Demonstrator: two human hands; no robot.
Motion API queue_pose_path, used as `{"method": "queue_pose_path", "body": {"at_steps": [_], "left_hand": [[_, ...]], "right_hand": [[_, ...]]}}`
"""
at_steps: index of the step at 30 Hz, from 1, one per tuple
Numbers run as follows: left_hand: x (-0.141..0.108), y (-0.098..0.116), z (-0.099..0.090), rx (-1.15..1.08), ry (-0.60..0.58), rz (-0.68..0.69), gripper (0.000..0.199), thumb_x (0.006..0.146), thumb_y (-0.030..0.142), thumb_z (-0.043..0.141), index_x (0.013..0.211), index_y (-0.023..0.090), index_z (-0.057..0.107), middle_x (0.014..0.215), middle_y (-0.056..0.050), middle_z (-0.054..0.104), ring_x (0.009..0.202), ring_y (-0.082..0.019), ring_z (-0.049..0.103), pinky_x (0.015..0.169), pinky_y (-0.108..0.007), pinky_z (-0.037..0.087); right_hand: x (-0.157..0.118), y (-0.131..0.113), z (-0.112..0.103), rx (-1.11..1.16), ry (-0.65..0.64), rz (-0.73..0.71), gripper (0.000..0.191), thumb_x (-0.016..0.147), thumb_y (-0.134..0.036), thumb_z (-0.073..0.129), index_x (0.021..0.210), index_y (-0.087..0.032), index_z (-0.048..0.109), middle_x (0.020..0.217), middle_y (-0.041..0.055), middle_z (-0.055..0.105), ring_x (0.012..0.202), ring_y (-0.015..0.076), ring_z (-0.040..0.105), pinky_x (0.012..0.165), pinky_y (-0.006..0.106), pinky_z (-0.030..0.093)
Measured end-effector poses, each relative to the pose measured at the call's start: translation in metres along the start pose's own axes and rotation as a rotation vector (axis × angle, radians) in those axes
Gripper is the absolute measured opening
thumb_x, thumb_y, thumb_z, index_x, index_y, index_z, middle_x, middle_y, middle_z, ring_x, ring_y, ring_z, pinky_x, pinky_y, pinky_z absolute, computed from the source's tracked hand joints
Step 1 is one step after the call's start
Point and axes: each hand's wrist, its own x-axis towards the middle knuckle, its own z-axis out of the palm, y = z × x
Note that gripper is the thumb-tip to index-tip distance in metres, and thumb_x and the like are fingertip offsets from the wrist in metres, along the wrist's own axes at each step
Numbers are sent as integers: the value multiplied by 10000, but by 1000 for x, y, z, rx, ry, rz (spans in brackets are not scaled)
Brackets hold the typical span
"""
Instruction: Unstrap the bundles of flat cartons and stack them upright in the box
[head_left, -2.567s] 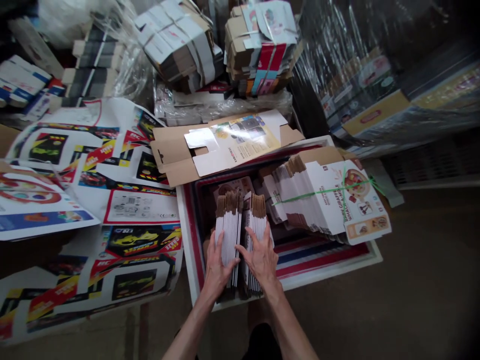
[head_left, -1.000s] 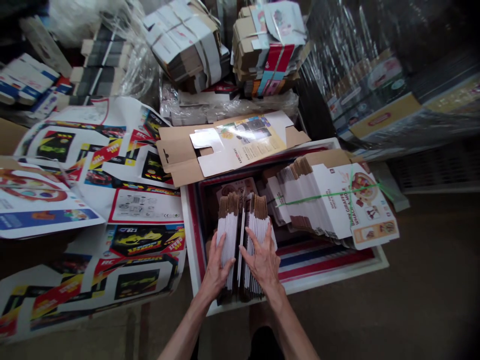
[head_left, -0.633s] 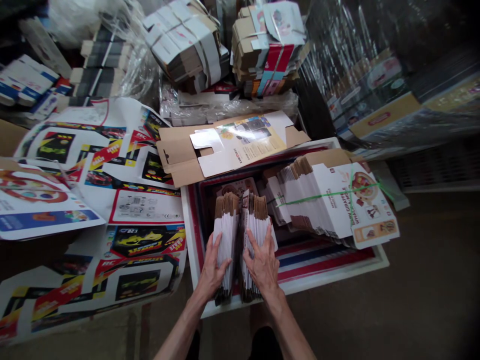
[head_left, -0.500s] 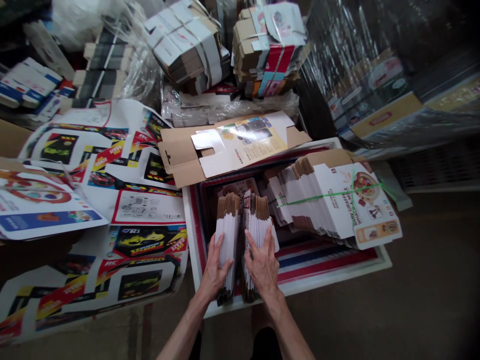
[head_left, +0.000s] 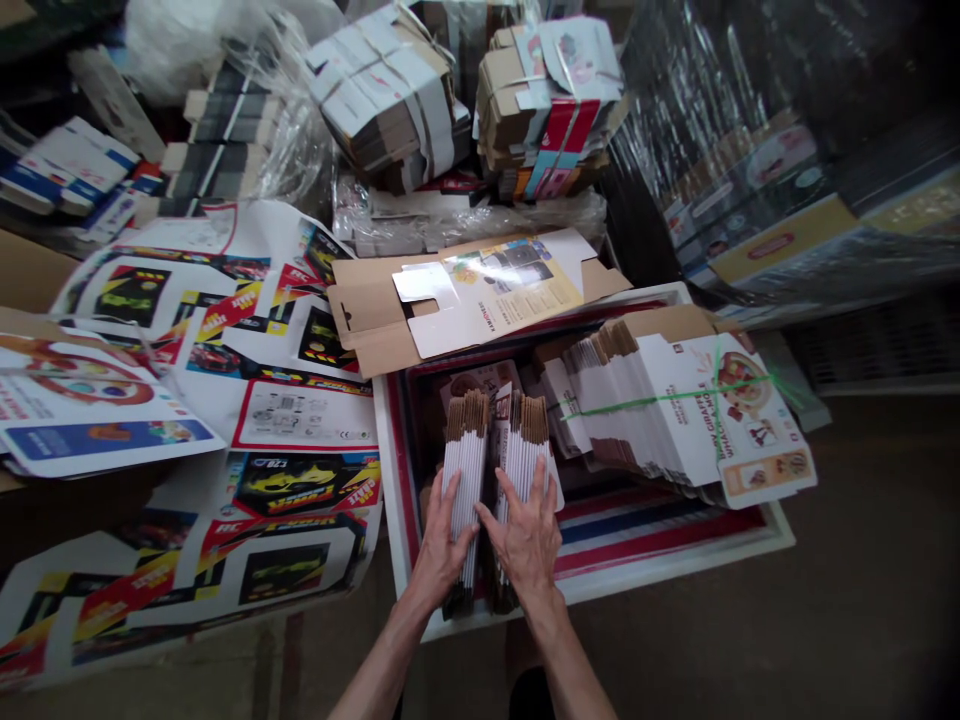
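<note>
Two stacks of flat folded cartons stand on edge side by side in a white-rimmed crate (head_left: 660,560). Over the left stack (head_left: 466,450) lies my left hand (head_left: 442,545), fingers spread along its left side and thumb across the top edges. My right hand (head_left: 525,535) rests spread on the right stack (head_left: 523,430), its thumb reaching toward the narrow gap between the two. Both hands are open and touch the white carton edges; the undersides of the stacks are hidden. To the right, a bundle of cartons (head_left: 645,400) tied with green string leans across the crate.
A flattened carton (head_left: 487,300) lies over the crate's back edge. Printed sheets (head_left: 300,480) spread out at the left, beside another printed carton (head_left: 97,400). Behind are strapped carton bundles (head_left: 386,90) and a plastic-wrapped load (head_left: 772,190).
The view has shifted slightly, so everything sits a little further right and lower. My right thumb now stretches out to the left, toward the left thumb; both hands stay on the stacks.
</note>
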Motion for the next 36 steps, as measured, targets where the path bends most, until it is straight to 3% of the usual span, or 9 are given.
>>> {"method": "queue_pose_path", "body": {"at_steps": [8, 14, 18, 21, 25, 36], "left_hand": [[-2, -3, 0, -14, -15, -10, 739, 998, 247, 570, 1666, 352, 270, 1810, -66, 54, 1676, -256, 57, 1361, -586, 115], [-2, -8, -3, 5, -16, 19, 744, 1015, 355, 594, 1672, 368, 245, 1809, -66, 51, 1675, -273, 65, 1357, -600, 123], [-2, -7, -4, 10, -13, 19, 750, 1001, 312, 600, 1665, 380, 257, 1809, -49, 62, 1675, -266, 73, 1360, -593, 136], [-1, -6, -2, 8, -18, 21, 753, 997, 292, 596, 1664, 381, 259, 1809, -41, 60, 1676, -264, 70, 1363, -586, 134], [-1, -5, -1, -37, -37, 17, 765, 985, 232, 560, 1671, 364, 249, 1811, -48, 34, 1677, -256, 38, 1365, -582, 113], [-1, -6, -3, -66, -83, 24, 698, 1034, 375, 533, 1674, 346, 255, 1811, -57, 18, 1679, -255, 20, 1365, -586, 93]], "right_hand": [[0, -3, 4, 18, 33, -10, 591, 939, -368, 665, 1505, -457, 518, 1798, 75, 56, 1589, 464, 272, 1007, 622, 630], [-4, 7, 15, 0, 93, -83, 668, 978, -247, 534, 1601, -420, 365, 1790, 74, 55, 1589, 487, 238, 1147, 644, 537], [-6, 6, 19, -39, 104, -98, 618, 987, -210, 509, 1548, -462, 449, 1786, 30, 55, 1598, 486, 200, 1167, 657, 515], [-5, 6, 22, -36, 123, -94, 535, 1023, -375, 548, 1542, -466, 457, 1781, 55, 96, 1585, 506, 222, 1141, 675, 531], [-4, 6, 25, -52, 163, -98, 681, 943, -645, 629, 1565, -463, 421, 1789, 79, 90, 1545, 543, 286, 1042, 690, 593], [-5, 6, 29, -38, 226, -171, 623, 966, -559, 639, 1551, -435, 463, 1790, 66, 108, 1555, 521, 284, 1074, 683, 579]]}}
